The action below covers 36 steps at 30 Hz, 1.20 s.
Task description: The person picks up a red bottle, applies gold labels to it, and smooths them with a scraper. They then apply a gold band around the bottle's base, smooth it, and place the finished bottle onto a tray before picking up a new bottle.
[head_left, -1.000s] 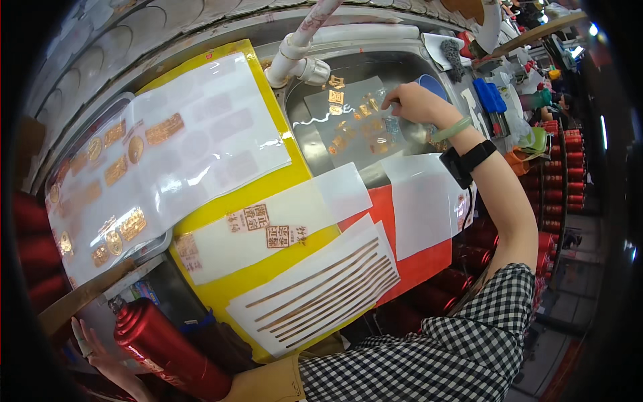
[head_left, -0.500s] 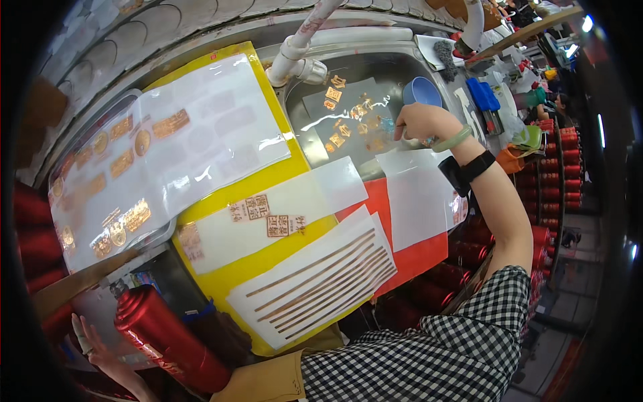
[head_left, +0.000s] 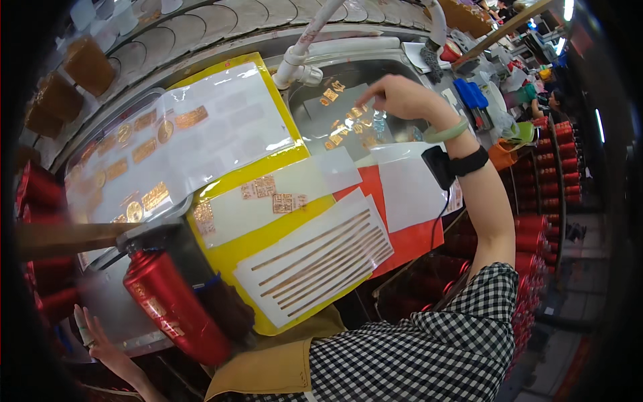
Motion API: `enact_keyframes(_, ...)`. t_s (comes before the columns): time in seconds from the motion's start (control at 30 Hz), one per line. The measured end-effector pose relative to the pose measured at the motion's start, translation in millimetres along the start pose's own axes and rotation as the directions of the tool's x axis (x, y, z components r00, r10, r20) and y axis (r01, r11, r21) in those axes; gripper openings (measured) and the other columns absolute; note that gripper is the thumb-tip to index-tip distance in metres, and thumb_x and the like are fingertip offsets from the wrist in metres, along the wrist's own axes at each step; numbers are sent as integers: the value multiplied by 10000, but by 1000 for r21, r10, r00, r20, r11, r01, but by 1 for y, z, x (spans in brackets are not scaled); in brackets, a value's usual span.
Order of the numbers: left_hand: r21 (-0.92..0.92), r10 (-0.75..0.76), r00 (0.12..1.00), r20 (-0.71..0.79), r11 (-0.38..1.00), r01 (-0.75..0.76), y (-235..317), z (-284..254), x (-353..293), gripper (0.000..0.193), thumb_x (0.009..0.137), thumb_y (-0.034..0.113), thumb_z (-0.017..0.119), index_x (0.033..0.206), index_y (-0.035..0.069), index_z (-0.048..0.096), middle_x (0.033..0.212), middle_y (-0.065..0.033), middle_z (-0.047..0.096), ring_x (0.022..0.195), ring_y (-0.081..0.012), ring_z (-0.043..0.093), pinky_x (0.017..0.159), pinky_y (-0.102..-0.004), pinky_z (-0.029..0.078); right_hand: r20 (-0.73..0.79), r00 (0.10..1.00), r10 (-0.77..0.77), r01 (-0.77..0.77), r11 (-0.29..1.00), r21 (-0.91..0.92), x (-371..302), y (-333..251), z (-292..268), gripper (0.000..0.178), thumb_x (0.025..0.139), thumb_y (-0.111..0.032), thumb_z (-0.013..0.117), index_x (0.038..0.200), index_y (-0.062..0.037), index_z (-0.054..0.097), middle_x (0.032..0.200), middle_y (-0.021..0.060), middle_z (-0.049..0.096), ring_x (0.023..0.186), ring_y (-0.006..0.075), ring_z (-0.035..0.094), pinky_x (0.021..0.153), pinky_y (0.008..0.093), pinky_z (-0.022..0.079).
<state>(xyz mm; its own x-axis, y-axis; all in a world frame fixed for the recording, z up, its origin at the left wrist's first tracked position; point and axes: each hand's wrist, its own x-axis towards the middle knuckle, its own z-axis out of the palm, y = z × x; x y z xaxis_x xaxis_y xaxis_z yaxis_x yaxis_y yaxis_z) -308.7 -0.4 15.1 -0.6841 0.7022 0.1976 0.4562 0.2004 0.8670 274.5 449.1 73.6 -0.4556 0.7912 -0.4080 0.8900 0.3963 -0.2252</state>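
Note:
My right hand (head_left: 402, 98) hovers over a metal sink basin (head_left: 321, 74) of shallow water. Its index finger points down at small gold decal pieces (head_left: 355, 115) lying in the water, and I see nothing held in it. A jade-coloured bangle and a black wrist strap with a small box are on that arm. At the lower left my left hand (head_left: 96, 338) has its fingers spread and holds nothing, with a wrapping on one finger. It is apart from the nearby shiny red bottle (head_left: 173, 305).
A yellow board (head_left: 274, 90) carries a white sheet of gold decals (head_left: 221, 127) and a paper with brown strips (head_left: 315, 261). A red sheet (head_left: 408, 241) lies to the right. A white pipe (head_left: 291, 70) reaches over the sink. Many red bottles (head_left: 529, 248) stand at right.
My right hand has moved left and up over the sink, to the gold pieces. The blue bowl is now hidden behind it. The whole view has shifted slightly, and my left hand stays spread.

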Motion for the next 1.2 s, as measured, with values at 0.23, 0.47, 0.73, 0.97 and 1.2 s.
enact_keyframes(0.23, -148, -19, 1000, 22, 989, 22, -7, -3, -15, 979, 1002, 786, 180, 1607, 30, 320, 1654, -134, 368, 1528, -288, 359, 1272, -495, 229, -184, 975, 122, -122, 992, 13, -63, 0, -40, 325, 885, -59, 662, 1185, -94, 781, 905, 123, 740, 805, 191, 654, 779, 347, 526)
enact_keyframes(0.47, -258, 35, 996, 86, 966, -11, -3, 4, -21, 968, 1014, 773, 204, 1615, 20, 303, 1660, -144, 362, 1527, -288, 360, 1271, -488, 233, -222, 936, 275, -269, 961, 59, -152, 20, -35, 290, 898, -74, 666, 1160, -98, 790, 845, 90, 723, 739, 175, 660, 709, 340, 527)
enact_keyframes(0.73, -355, 74, 978, 194, 935, -1, -3, 12, -39, 940, 1024, 761, 180, 1621, 46, 306, 1667, -152, 344, 1524, -292, 359, 1263, -477, 251, -103, 775, 624, -604, 778, 171, -200, 109, 10, 335, 859, -131, 632, 1155, -74, 777, 875, 116, 747, 694, 218, 695, 654, 356, 571)
enact_keyframes(0.97, -344, 46, 980, 194, 939, 24, 20, 9, -63, 924, 1037, 737, 159, 1615, 32, 305, 1665, -154, 347, 1521, -299, 363, 1262, -481, 257, -171, 698, 695, -671, 719, 183, -225, 140, 54, 186, 839, -129, 712, 980, -22, 769, 729, 102, 704, 599, 200, 650, 570, 340, 544)
enact_keyframes(1.2, -360, 42, 980, 193, 932, 31, 29, 18, -63, 902, 1052, 711, 164, 1607, 14, 303, 1656, -158, 362, 1515, -304, 375, 1258, -479, 267, -63, 699, 713, -714, 700, 2, -231, 235, 107, 313, 876, -234, 771, 698, 12, 696, 658, 92, 679, 592, 222, 629, 608, 373, 513)
